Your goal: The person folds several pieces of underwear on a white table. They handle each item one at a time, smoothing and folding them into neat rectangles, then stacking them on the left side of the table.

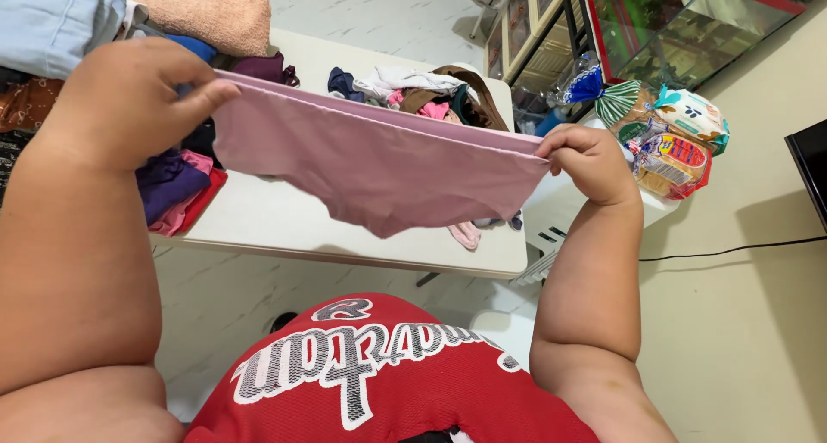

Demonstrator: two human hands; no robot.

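A pale pink-mauve garment [379, 163] is stretched out flat in the air between both hands, above the white table [258, 223]. My left hand [129, 98] pinches its upper left corner with thumb and fingers. At the other end, my right hand [590, 159] grips the right corner in a closed fist. The cloth's lower edge sags to a point over the table's near side.
Folded purple, red and pink clothes [177, 189] lie at the table's left, below a peach towel [202, 8] and blue cloth. A jumbled heap of clothes [413, 90] sits at the far side. Snack packets [668, 141] rest on a stand at right, beside a glass tank [680, 21].
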